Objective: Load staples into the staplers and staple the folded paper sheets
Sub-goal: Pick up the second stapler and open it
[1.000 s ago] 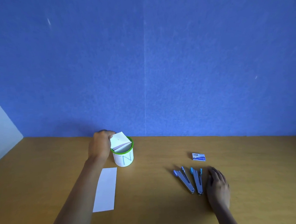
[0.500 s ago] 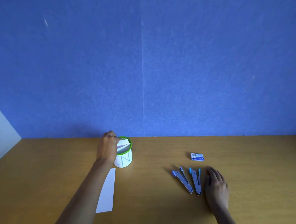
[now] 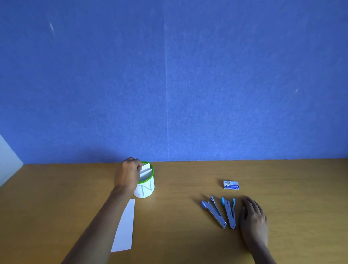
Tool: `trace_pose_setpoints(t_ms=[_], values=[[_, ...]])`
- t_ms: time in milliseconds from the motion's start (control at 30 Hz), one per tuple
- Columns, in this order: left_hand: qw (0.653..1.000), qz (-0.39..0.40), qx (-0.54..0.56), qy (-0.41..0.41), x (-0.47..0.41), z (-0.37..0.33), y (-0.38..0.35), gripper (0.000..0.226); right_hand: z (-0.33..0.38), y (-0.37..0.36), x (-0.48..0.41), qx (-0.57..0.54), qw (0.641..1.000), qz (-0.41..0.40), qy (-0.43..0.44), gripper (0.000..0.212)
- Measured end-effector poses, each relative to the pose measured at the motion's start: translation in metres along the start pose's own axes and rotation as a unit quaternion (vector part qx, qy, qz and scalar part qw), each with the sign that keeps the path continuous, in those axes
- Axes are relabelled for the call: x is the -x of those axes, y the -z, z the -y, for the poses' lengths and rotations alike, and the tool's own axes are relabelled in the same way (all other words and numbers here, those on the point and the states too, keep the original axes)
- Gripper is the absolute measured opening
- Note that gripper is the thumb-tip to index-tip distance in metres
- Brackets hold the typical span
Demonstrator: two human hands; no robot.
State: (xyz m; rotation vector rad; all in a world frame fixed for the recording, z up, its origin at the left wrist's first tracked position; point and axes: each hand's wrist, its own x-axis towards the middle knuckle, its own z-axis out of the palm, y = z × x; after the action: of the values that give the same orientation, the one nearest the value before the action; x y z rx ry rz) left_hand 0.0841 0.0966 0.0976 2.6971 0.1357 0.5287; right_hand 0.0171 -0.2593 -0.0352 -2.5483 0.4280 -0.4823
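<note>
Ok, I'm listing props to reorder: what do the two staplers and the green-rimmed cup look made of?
The cup: matte white wall, green rim, probably plastic or coated paper; the view leaves that open. The stapler nearer it and the other stapler: grey bodies with a dull sheen, likely metal; their bright blue tips look plastic.

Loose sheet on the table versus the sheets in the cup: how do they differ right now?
The loose sheet lies flat on the table, untouched; the cupped sheets stand on edge in the cup, the left hand pinching their top. The loose sheet shows nearly its full length; the cup hides most of the cupped sheets. Both are white folded paper.
</note>
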Motion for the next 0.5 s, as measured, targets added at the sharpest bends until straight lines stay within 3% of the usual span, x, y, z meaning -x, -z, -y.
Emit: trace_pose_setpoints(t_ms=[233, 500], values=[[0.995, 0.051, -0.08, -0.015, 0.004, -0.002, -0.009, 0.017, 0.002, 0.001, 0.001, 0.006, 1.0, 0.005, -0.008, 0.033], [0.995, -0.085, 0.01, -0.053, 0.026, -0.003, -0.019, 0.021, 0.007, 0.008, 0.002, 0.002, 1.0, 0.02, -0.015, 0.034]])
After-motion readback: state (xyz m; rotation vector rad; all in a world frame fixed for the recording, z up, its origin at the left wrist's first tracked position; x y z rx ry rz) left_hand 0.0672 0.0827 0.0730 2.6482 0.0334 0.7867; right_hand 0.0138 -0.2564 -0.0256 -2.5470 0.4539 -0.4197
